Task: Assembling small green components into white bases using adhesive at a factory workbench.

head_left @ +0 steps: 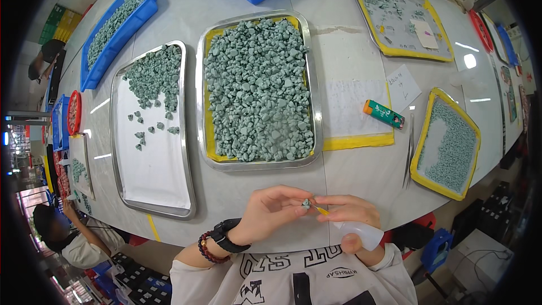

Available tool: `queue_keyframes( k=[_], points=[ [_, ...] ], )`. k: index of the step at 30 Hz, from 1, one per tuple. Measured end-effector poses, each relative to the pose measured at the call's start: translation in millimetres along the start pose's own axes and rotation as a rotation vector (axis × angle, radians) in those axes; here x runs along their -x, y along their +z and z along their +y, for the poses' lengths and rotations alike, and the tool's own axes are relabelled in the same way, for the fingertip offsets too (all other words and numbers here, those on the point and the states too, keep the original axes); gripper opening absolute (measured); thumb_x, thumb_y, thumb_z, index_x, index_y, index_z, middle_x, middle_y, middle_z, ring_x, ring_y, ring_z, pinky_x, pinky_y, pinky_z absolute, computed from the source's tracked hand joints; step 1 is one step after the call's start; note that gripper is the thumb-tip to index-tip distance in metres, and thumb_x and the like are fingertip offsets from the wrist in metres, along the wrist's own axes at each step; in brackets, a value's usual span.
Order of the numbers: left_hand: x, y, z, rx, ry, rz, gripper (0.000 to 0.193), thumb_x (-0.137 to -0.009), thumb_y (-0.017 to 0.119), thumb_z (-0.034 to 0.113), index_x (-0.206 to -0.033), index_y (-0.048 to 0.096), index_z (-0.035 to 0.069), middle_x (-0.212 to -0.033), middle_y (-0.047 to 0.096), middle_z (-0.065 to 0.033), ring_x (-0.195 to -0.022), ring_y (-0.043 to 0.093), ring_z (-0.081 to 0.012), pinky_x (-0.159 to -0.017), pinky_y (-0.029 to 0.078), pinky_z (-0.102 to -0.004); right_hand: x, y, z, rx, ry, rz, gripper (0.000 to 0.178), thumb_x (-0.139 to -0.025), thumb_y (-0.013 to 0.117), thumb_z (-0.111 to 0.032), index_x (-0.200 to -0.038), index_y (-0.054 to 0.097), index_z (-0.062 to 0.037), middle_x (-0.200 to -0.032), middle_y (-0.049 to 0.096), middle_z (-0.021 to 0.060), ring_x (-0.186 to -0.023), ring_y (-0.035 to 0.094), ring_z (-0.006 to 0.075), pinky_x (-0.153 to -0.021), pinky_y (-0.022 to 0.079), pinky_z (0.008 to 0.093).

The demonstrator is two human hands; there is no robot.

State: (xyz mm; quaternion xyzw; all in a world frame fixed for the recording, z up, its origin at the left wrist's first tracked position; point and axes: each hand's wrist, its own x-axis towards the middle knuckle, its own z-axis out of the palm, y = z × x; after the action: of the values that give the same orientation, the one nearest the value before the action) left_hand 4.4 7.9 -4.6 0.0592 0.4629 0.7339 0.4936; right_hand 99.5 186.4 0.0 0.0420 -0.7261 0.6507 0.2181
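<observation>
Near the table's front edge, my left hand [270, 210] pinches one small grey-green lump-like piece [305, 203] between thumb and fingertips. My right hand [354, 210] is wrapped round a translucent white squeeze bottle [366, 235]. Its yellow-based needle tip [322, 210] points at the piece and appears to meet it; exact contact is too small to tell. Beyond my hands stands a metal tray [265, 165] lined in yellow and heaped with similar pieces [257, 87]. To its left, another metal tray [189, 192] with white lining holds a pile at its far end and several scattered pieces.
Right of the middle lie an orange-capped green tube [384, 114], a paper slip [403, 87] and metal tweezers [409, 155]. Yellow-edged trays [475, 161] with small pieces sit at right and far right. A blue bin [148, 8] stands far left. A co-worker [84, 237] sits at left.
</observation>
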Motion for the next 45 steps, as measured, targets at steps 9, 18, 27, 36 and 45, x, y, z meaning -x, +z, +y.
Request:
queue_keyframes(
  k=[9, 18, 27, 36, 45],
  points=[
    [-0.9, 0.3, -0.1, -0.025, 0.002, -0.001, 0.026, -0.087, 0.057, -0.007, -0.112, 0.056, -0.004, -0.108, 0.063, -0.0152, -0.1, 0.063, -0.023, -0.086, 0.051, -0.0334, -0.5, -3.4, 0.8, 0.027, 0.0, -0.025, 0.031, -0.086, 0.06, -0.03, -0.093, 0.063, -0.0003, -0.086, 0.068, 0.0137, -0.085, 0.068, 0.0322, -0.064, 0.056, 0.034],
    [3.7, 6.7, -2.7, -0.204, -0.021, -0.079, 0.024, -0.085, 0.06, -0.006, -0.108, 0.058, -0.004, -0.107, 0.064, -0.0151, -0.093, 0.064, -0.0202, -0.082, 0.052, -0.0308, -25.6, -36.1, 4.4, 0.854, -0.006, -0.135, 0.022, -0.075, 0.065, -0.011, -0.096, 0.062, -0.003, -0.091, 0.064, 0.0129, -0.097, 0.061, 0.0329, -0.083, 0.049, 0.0414],
    [0.6, 2.1, 2.8, -0.465, 0.15, 0.037, 0.025, -0.085, 0.06, -0.004, -0.111, 0.059, -0.002, -0.104, 0.062, -0.0097, -0.084, 0.061, -0.0128, -0.073, 0.052, -0.0245, -11.3, -137.3, -21.7, 1.203, 0.23, 0.376, 0.014, -0.072, 0.065, 0.003, -0.086, 0.064, -0.0012, -0.09, 0.059, 0.0103, -0.087, 0.055, 0.0257, -0.076, 0.044, 0.0345],
    [1.9, 2.2, 5.9, -0.147, -0.037, 0.032, 0.02, -0.084, 0.061, -0.004, -0.104, 0.059, -0.002, -0.107, 0.061, -0.014, -0.083, 0.064, -0.0188, -0.069, 0.055, -0.0284, -28.6, -169.4, 13.6, 1.285, 0.187, 0.239, 0.006, -0.075, 0.064, 0.001, -0.08, 0.061, 0.0004, -0.08, 0.056, 0.0098, -0.079, 0.053, 0.026, -0.072, 0.043, 0.0341],
    [2.5, 0.1, 3.0, 0.011, -0.044, -0.042, 0.024, -0.087, 0.054, -0.008, -0.111, 0.057, -0.003, -0.11, 0.059, -0.013, -0.095, 0.063, -0.0183, -0.077, 0.054, -0.0295, -24.7, -172.7, 15.6, 1.284, 0.2, 0.196, 0.005, -0.077, 0.06, 0.003, -0.079, 0.056, 0.0014, -0.079, 0.055, 0.0106, -0.075, 0.054, 0.0254, -0.071, 0.044, 0.0329]
  ],
)
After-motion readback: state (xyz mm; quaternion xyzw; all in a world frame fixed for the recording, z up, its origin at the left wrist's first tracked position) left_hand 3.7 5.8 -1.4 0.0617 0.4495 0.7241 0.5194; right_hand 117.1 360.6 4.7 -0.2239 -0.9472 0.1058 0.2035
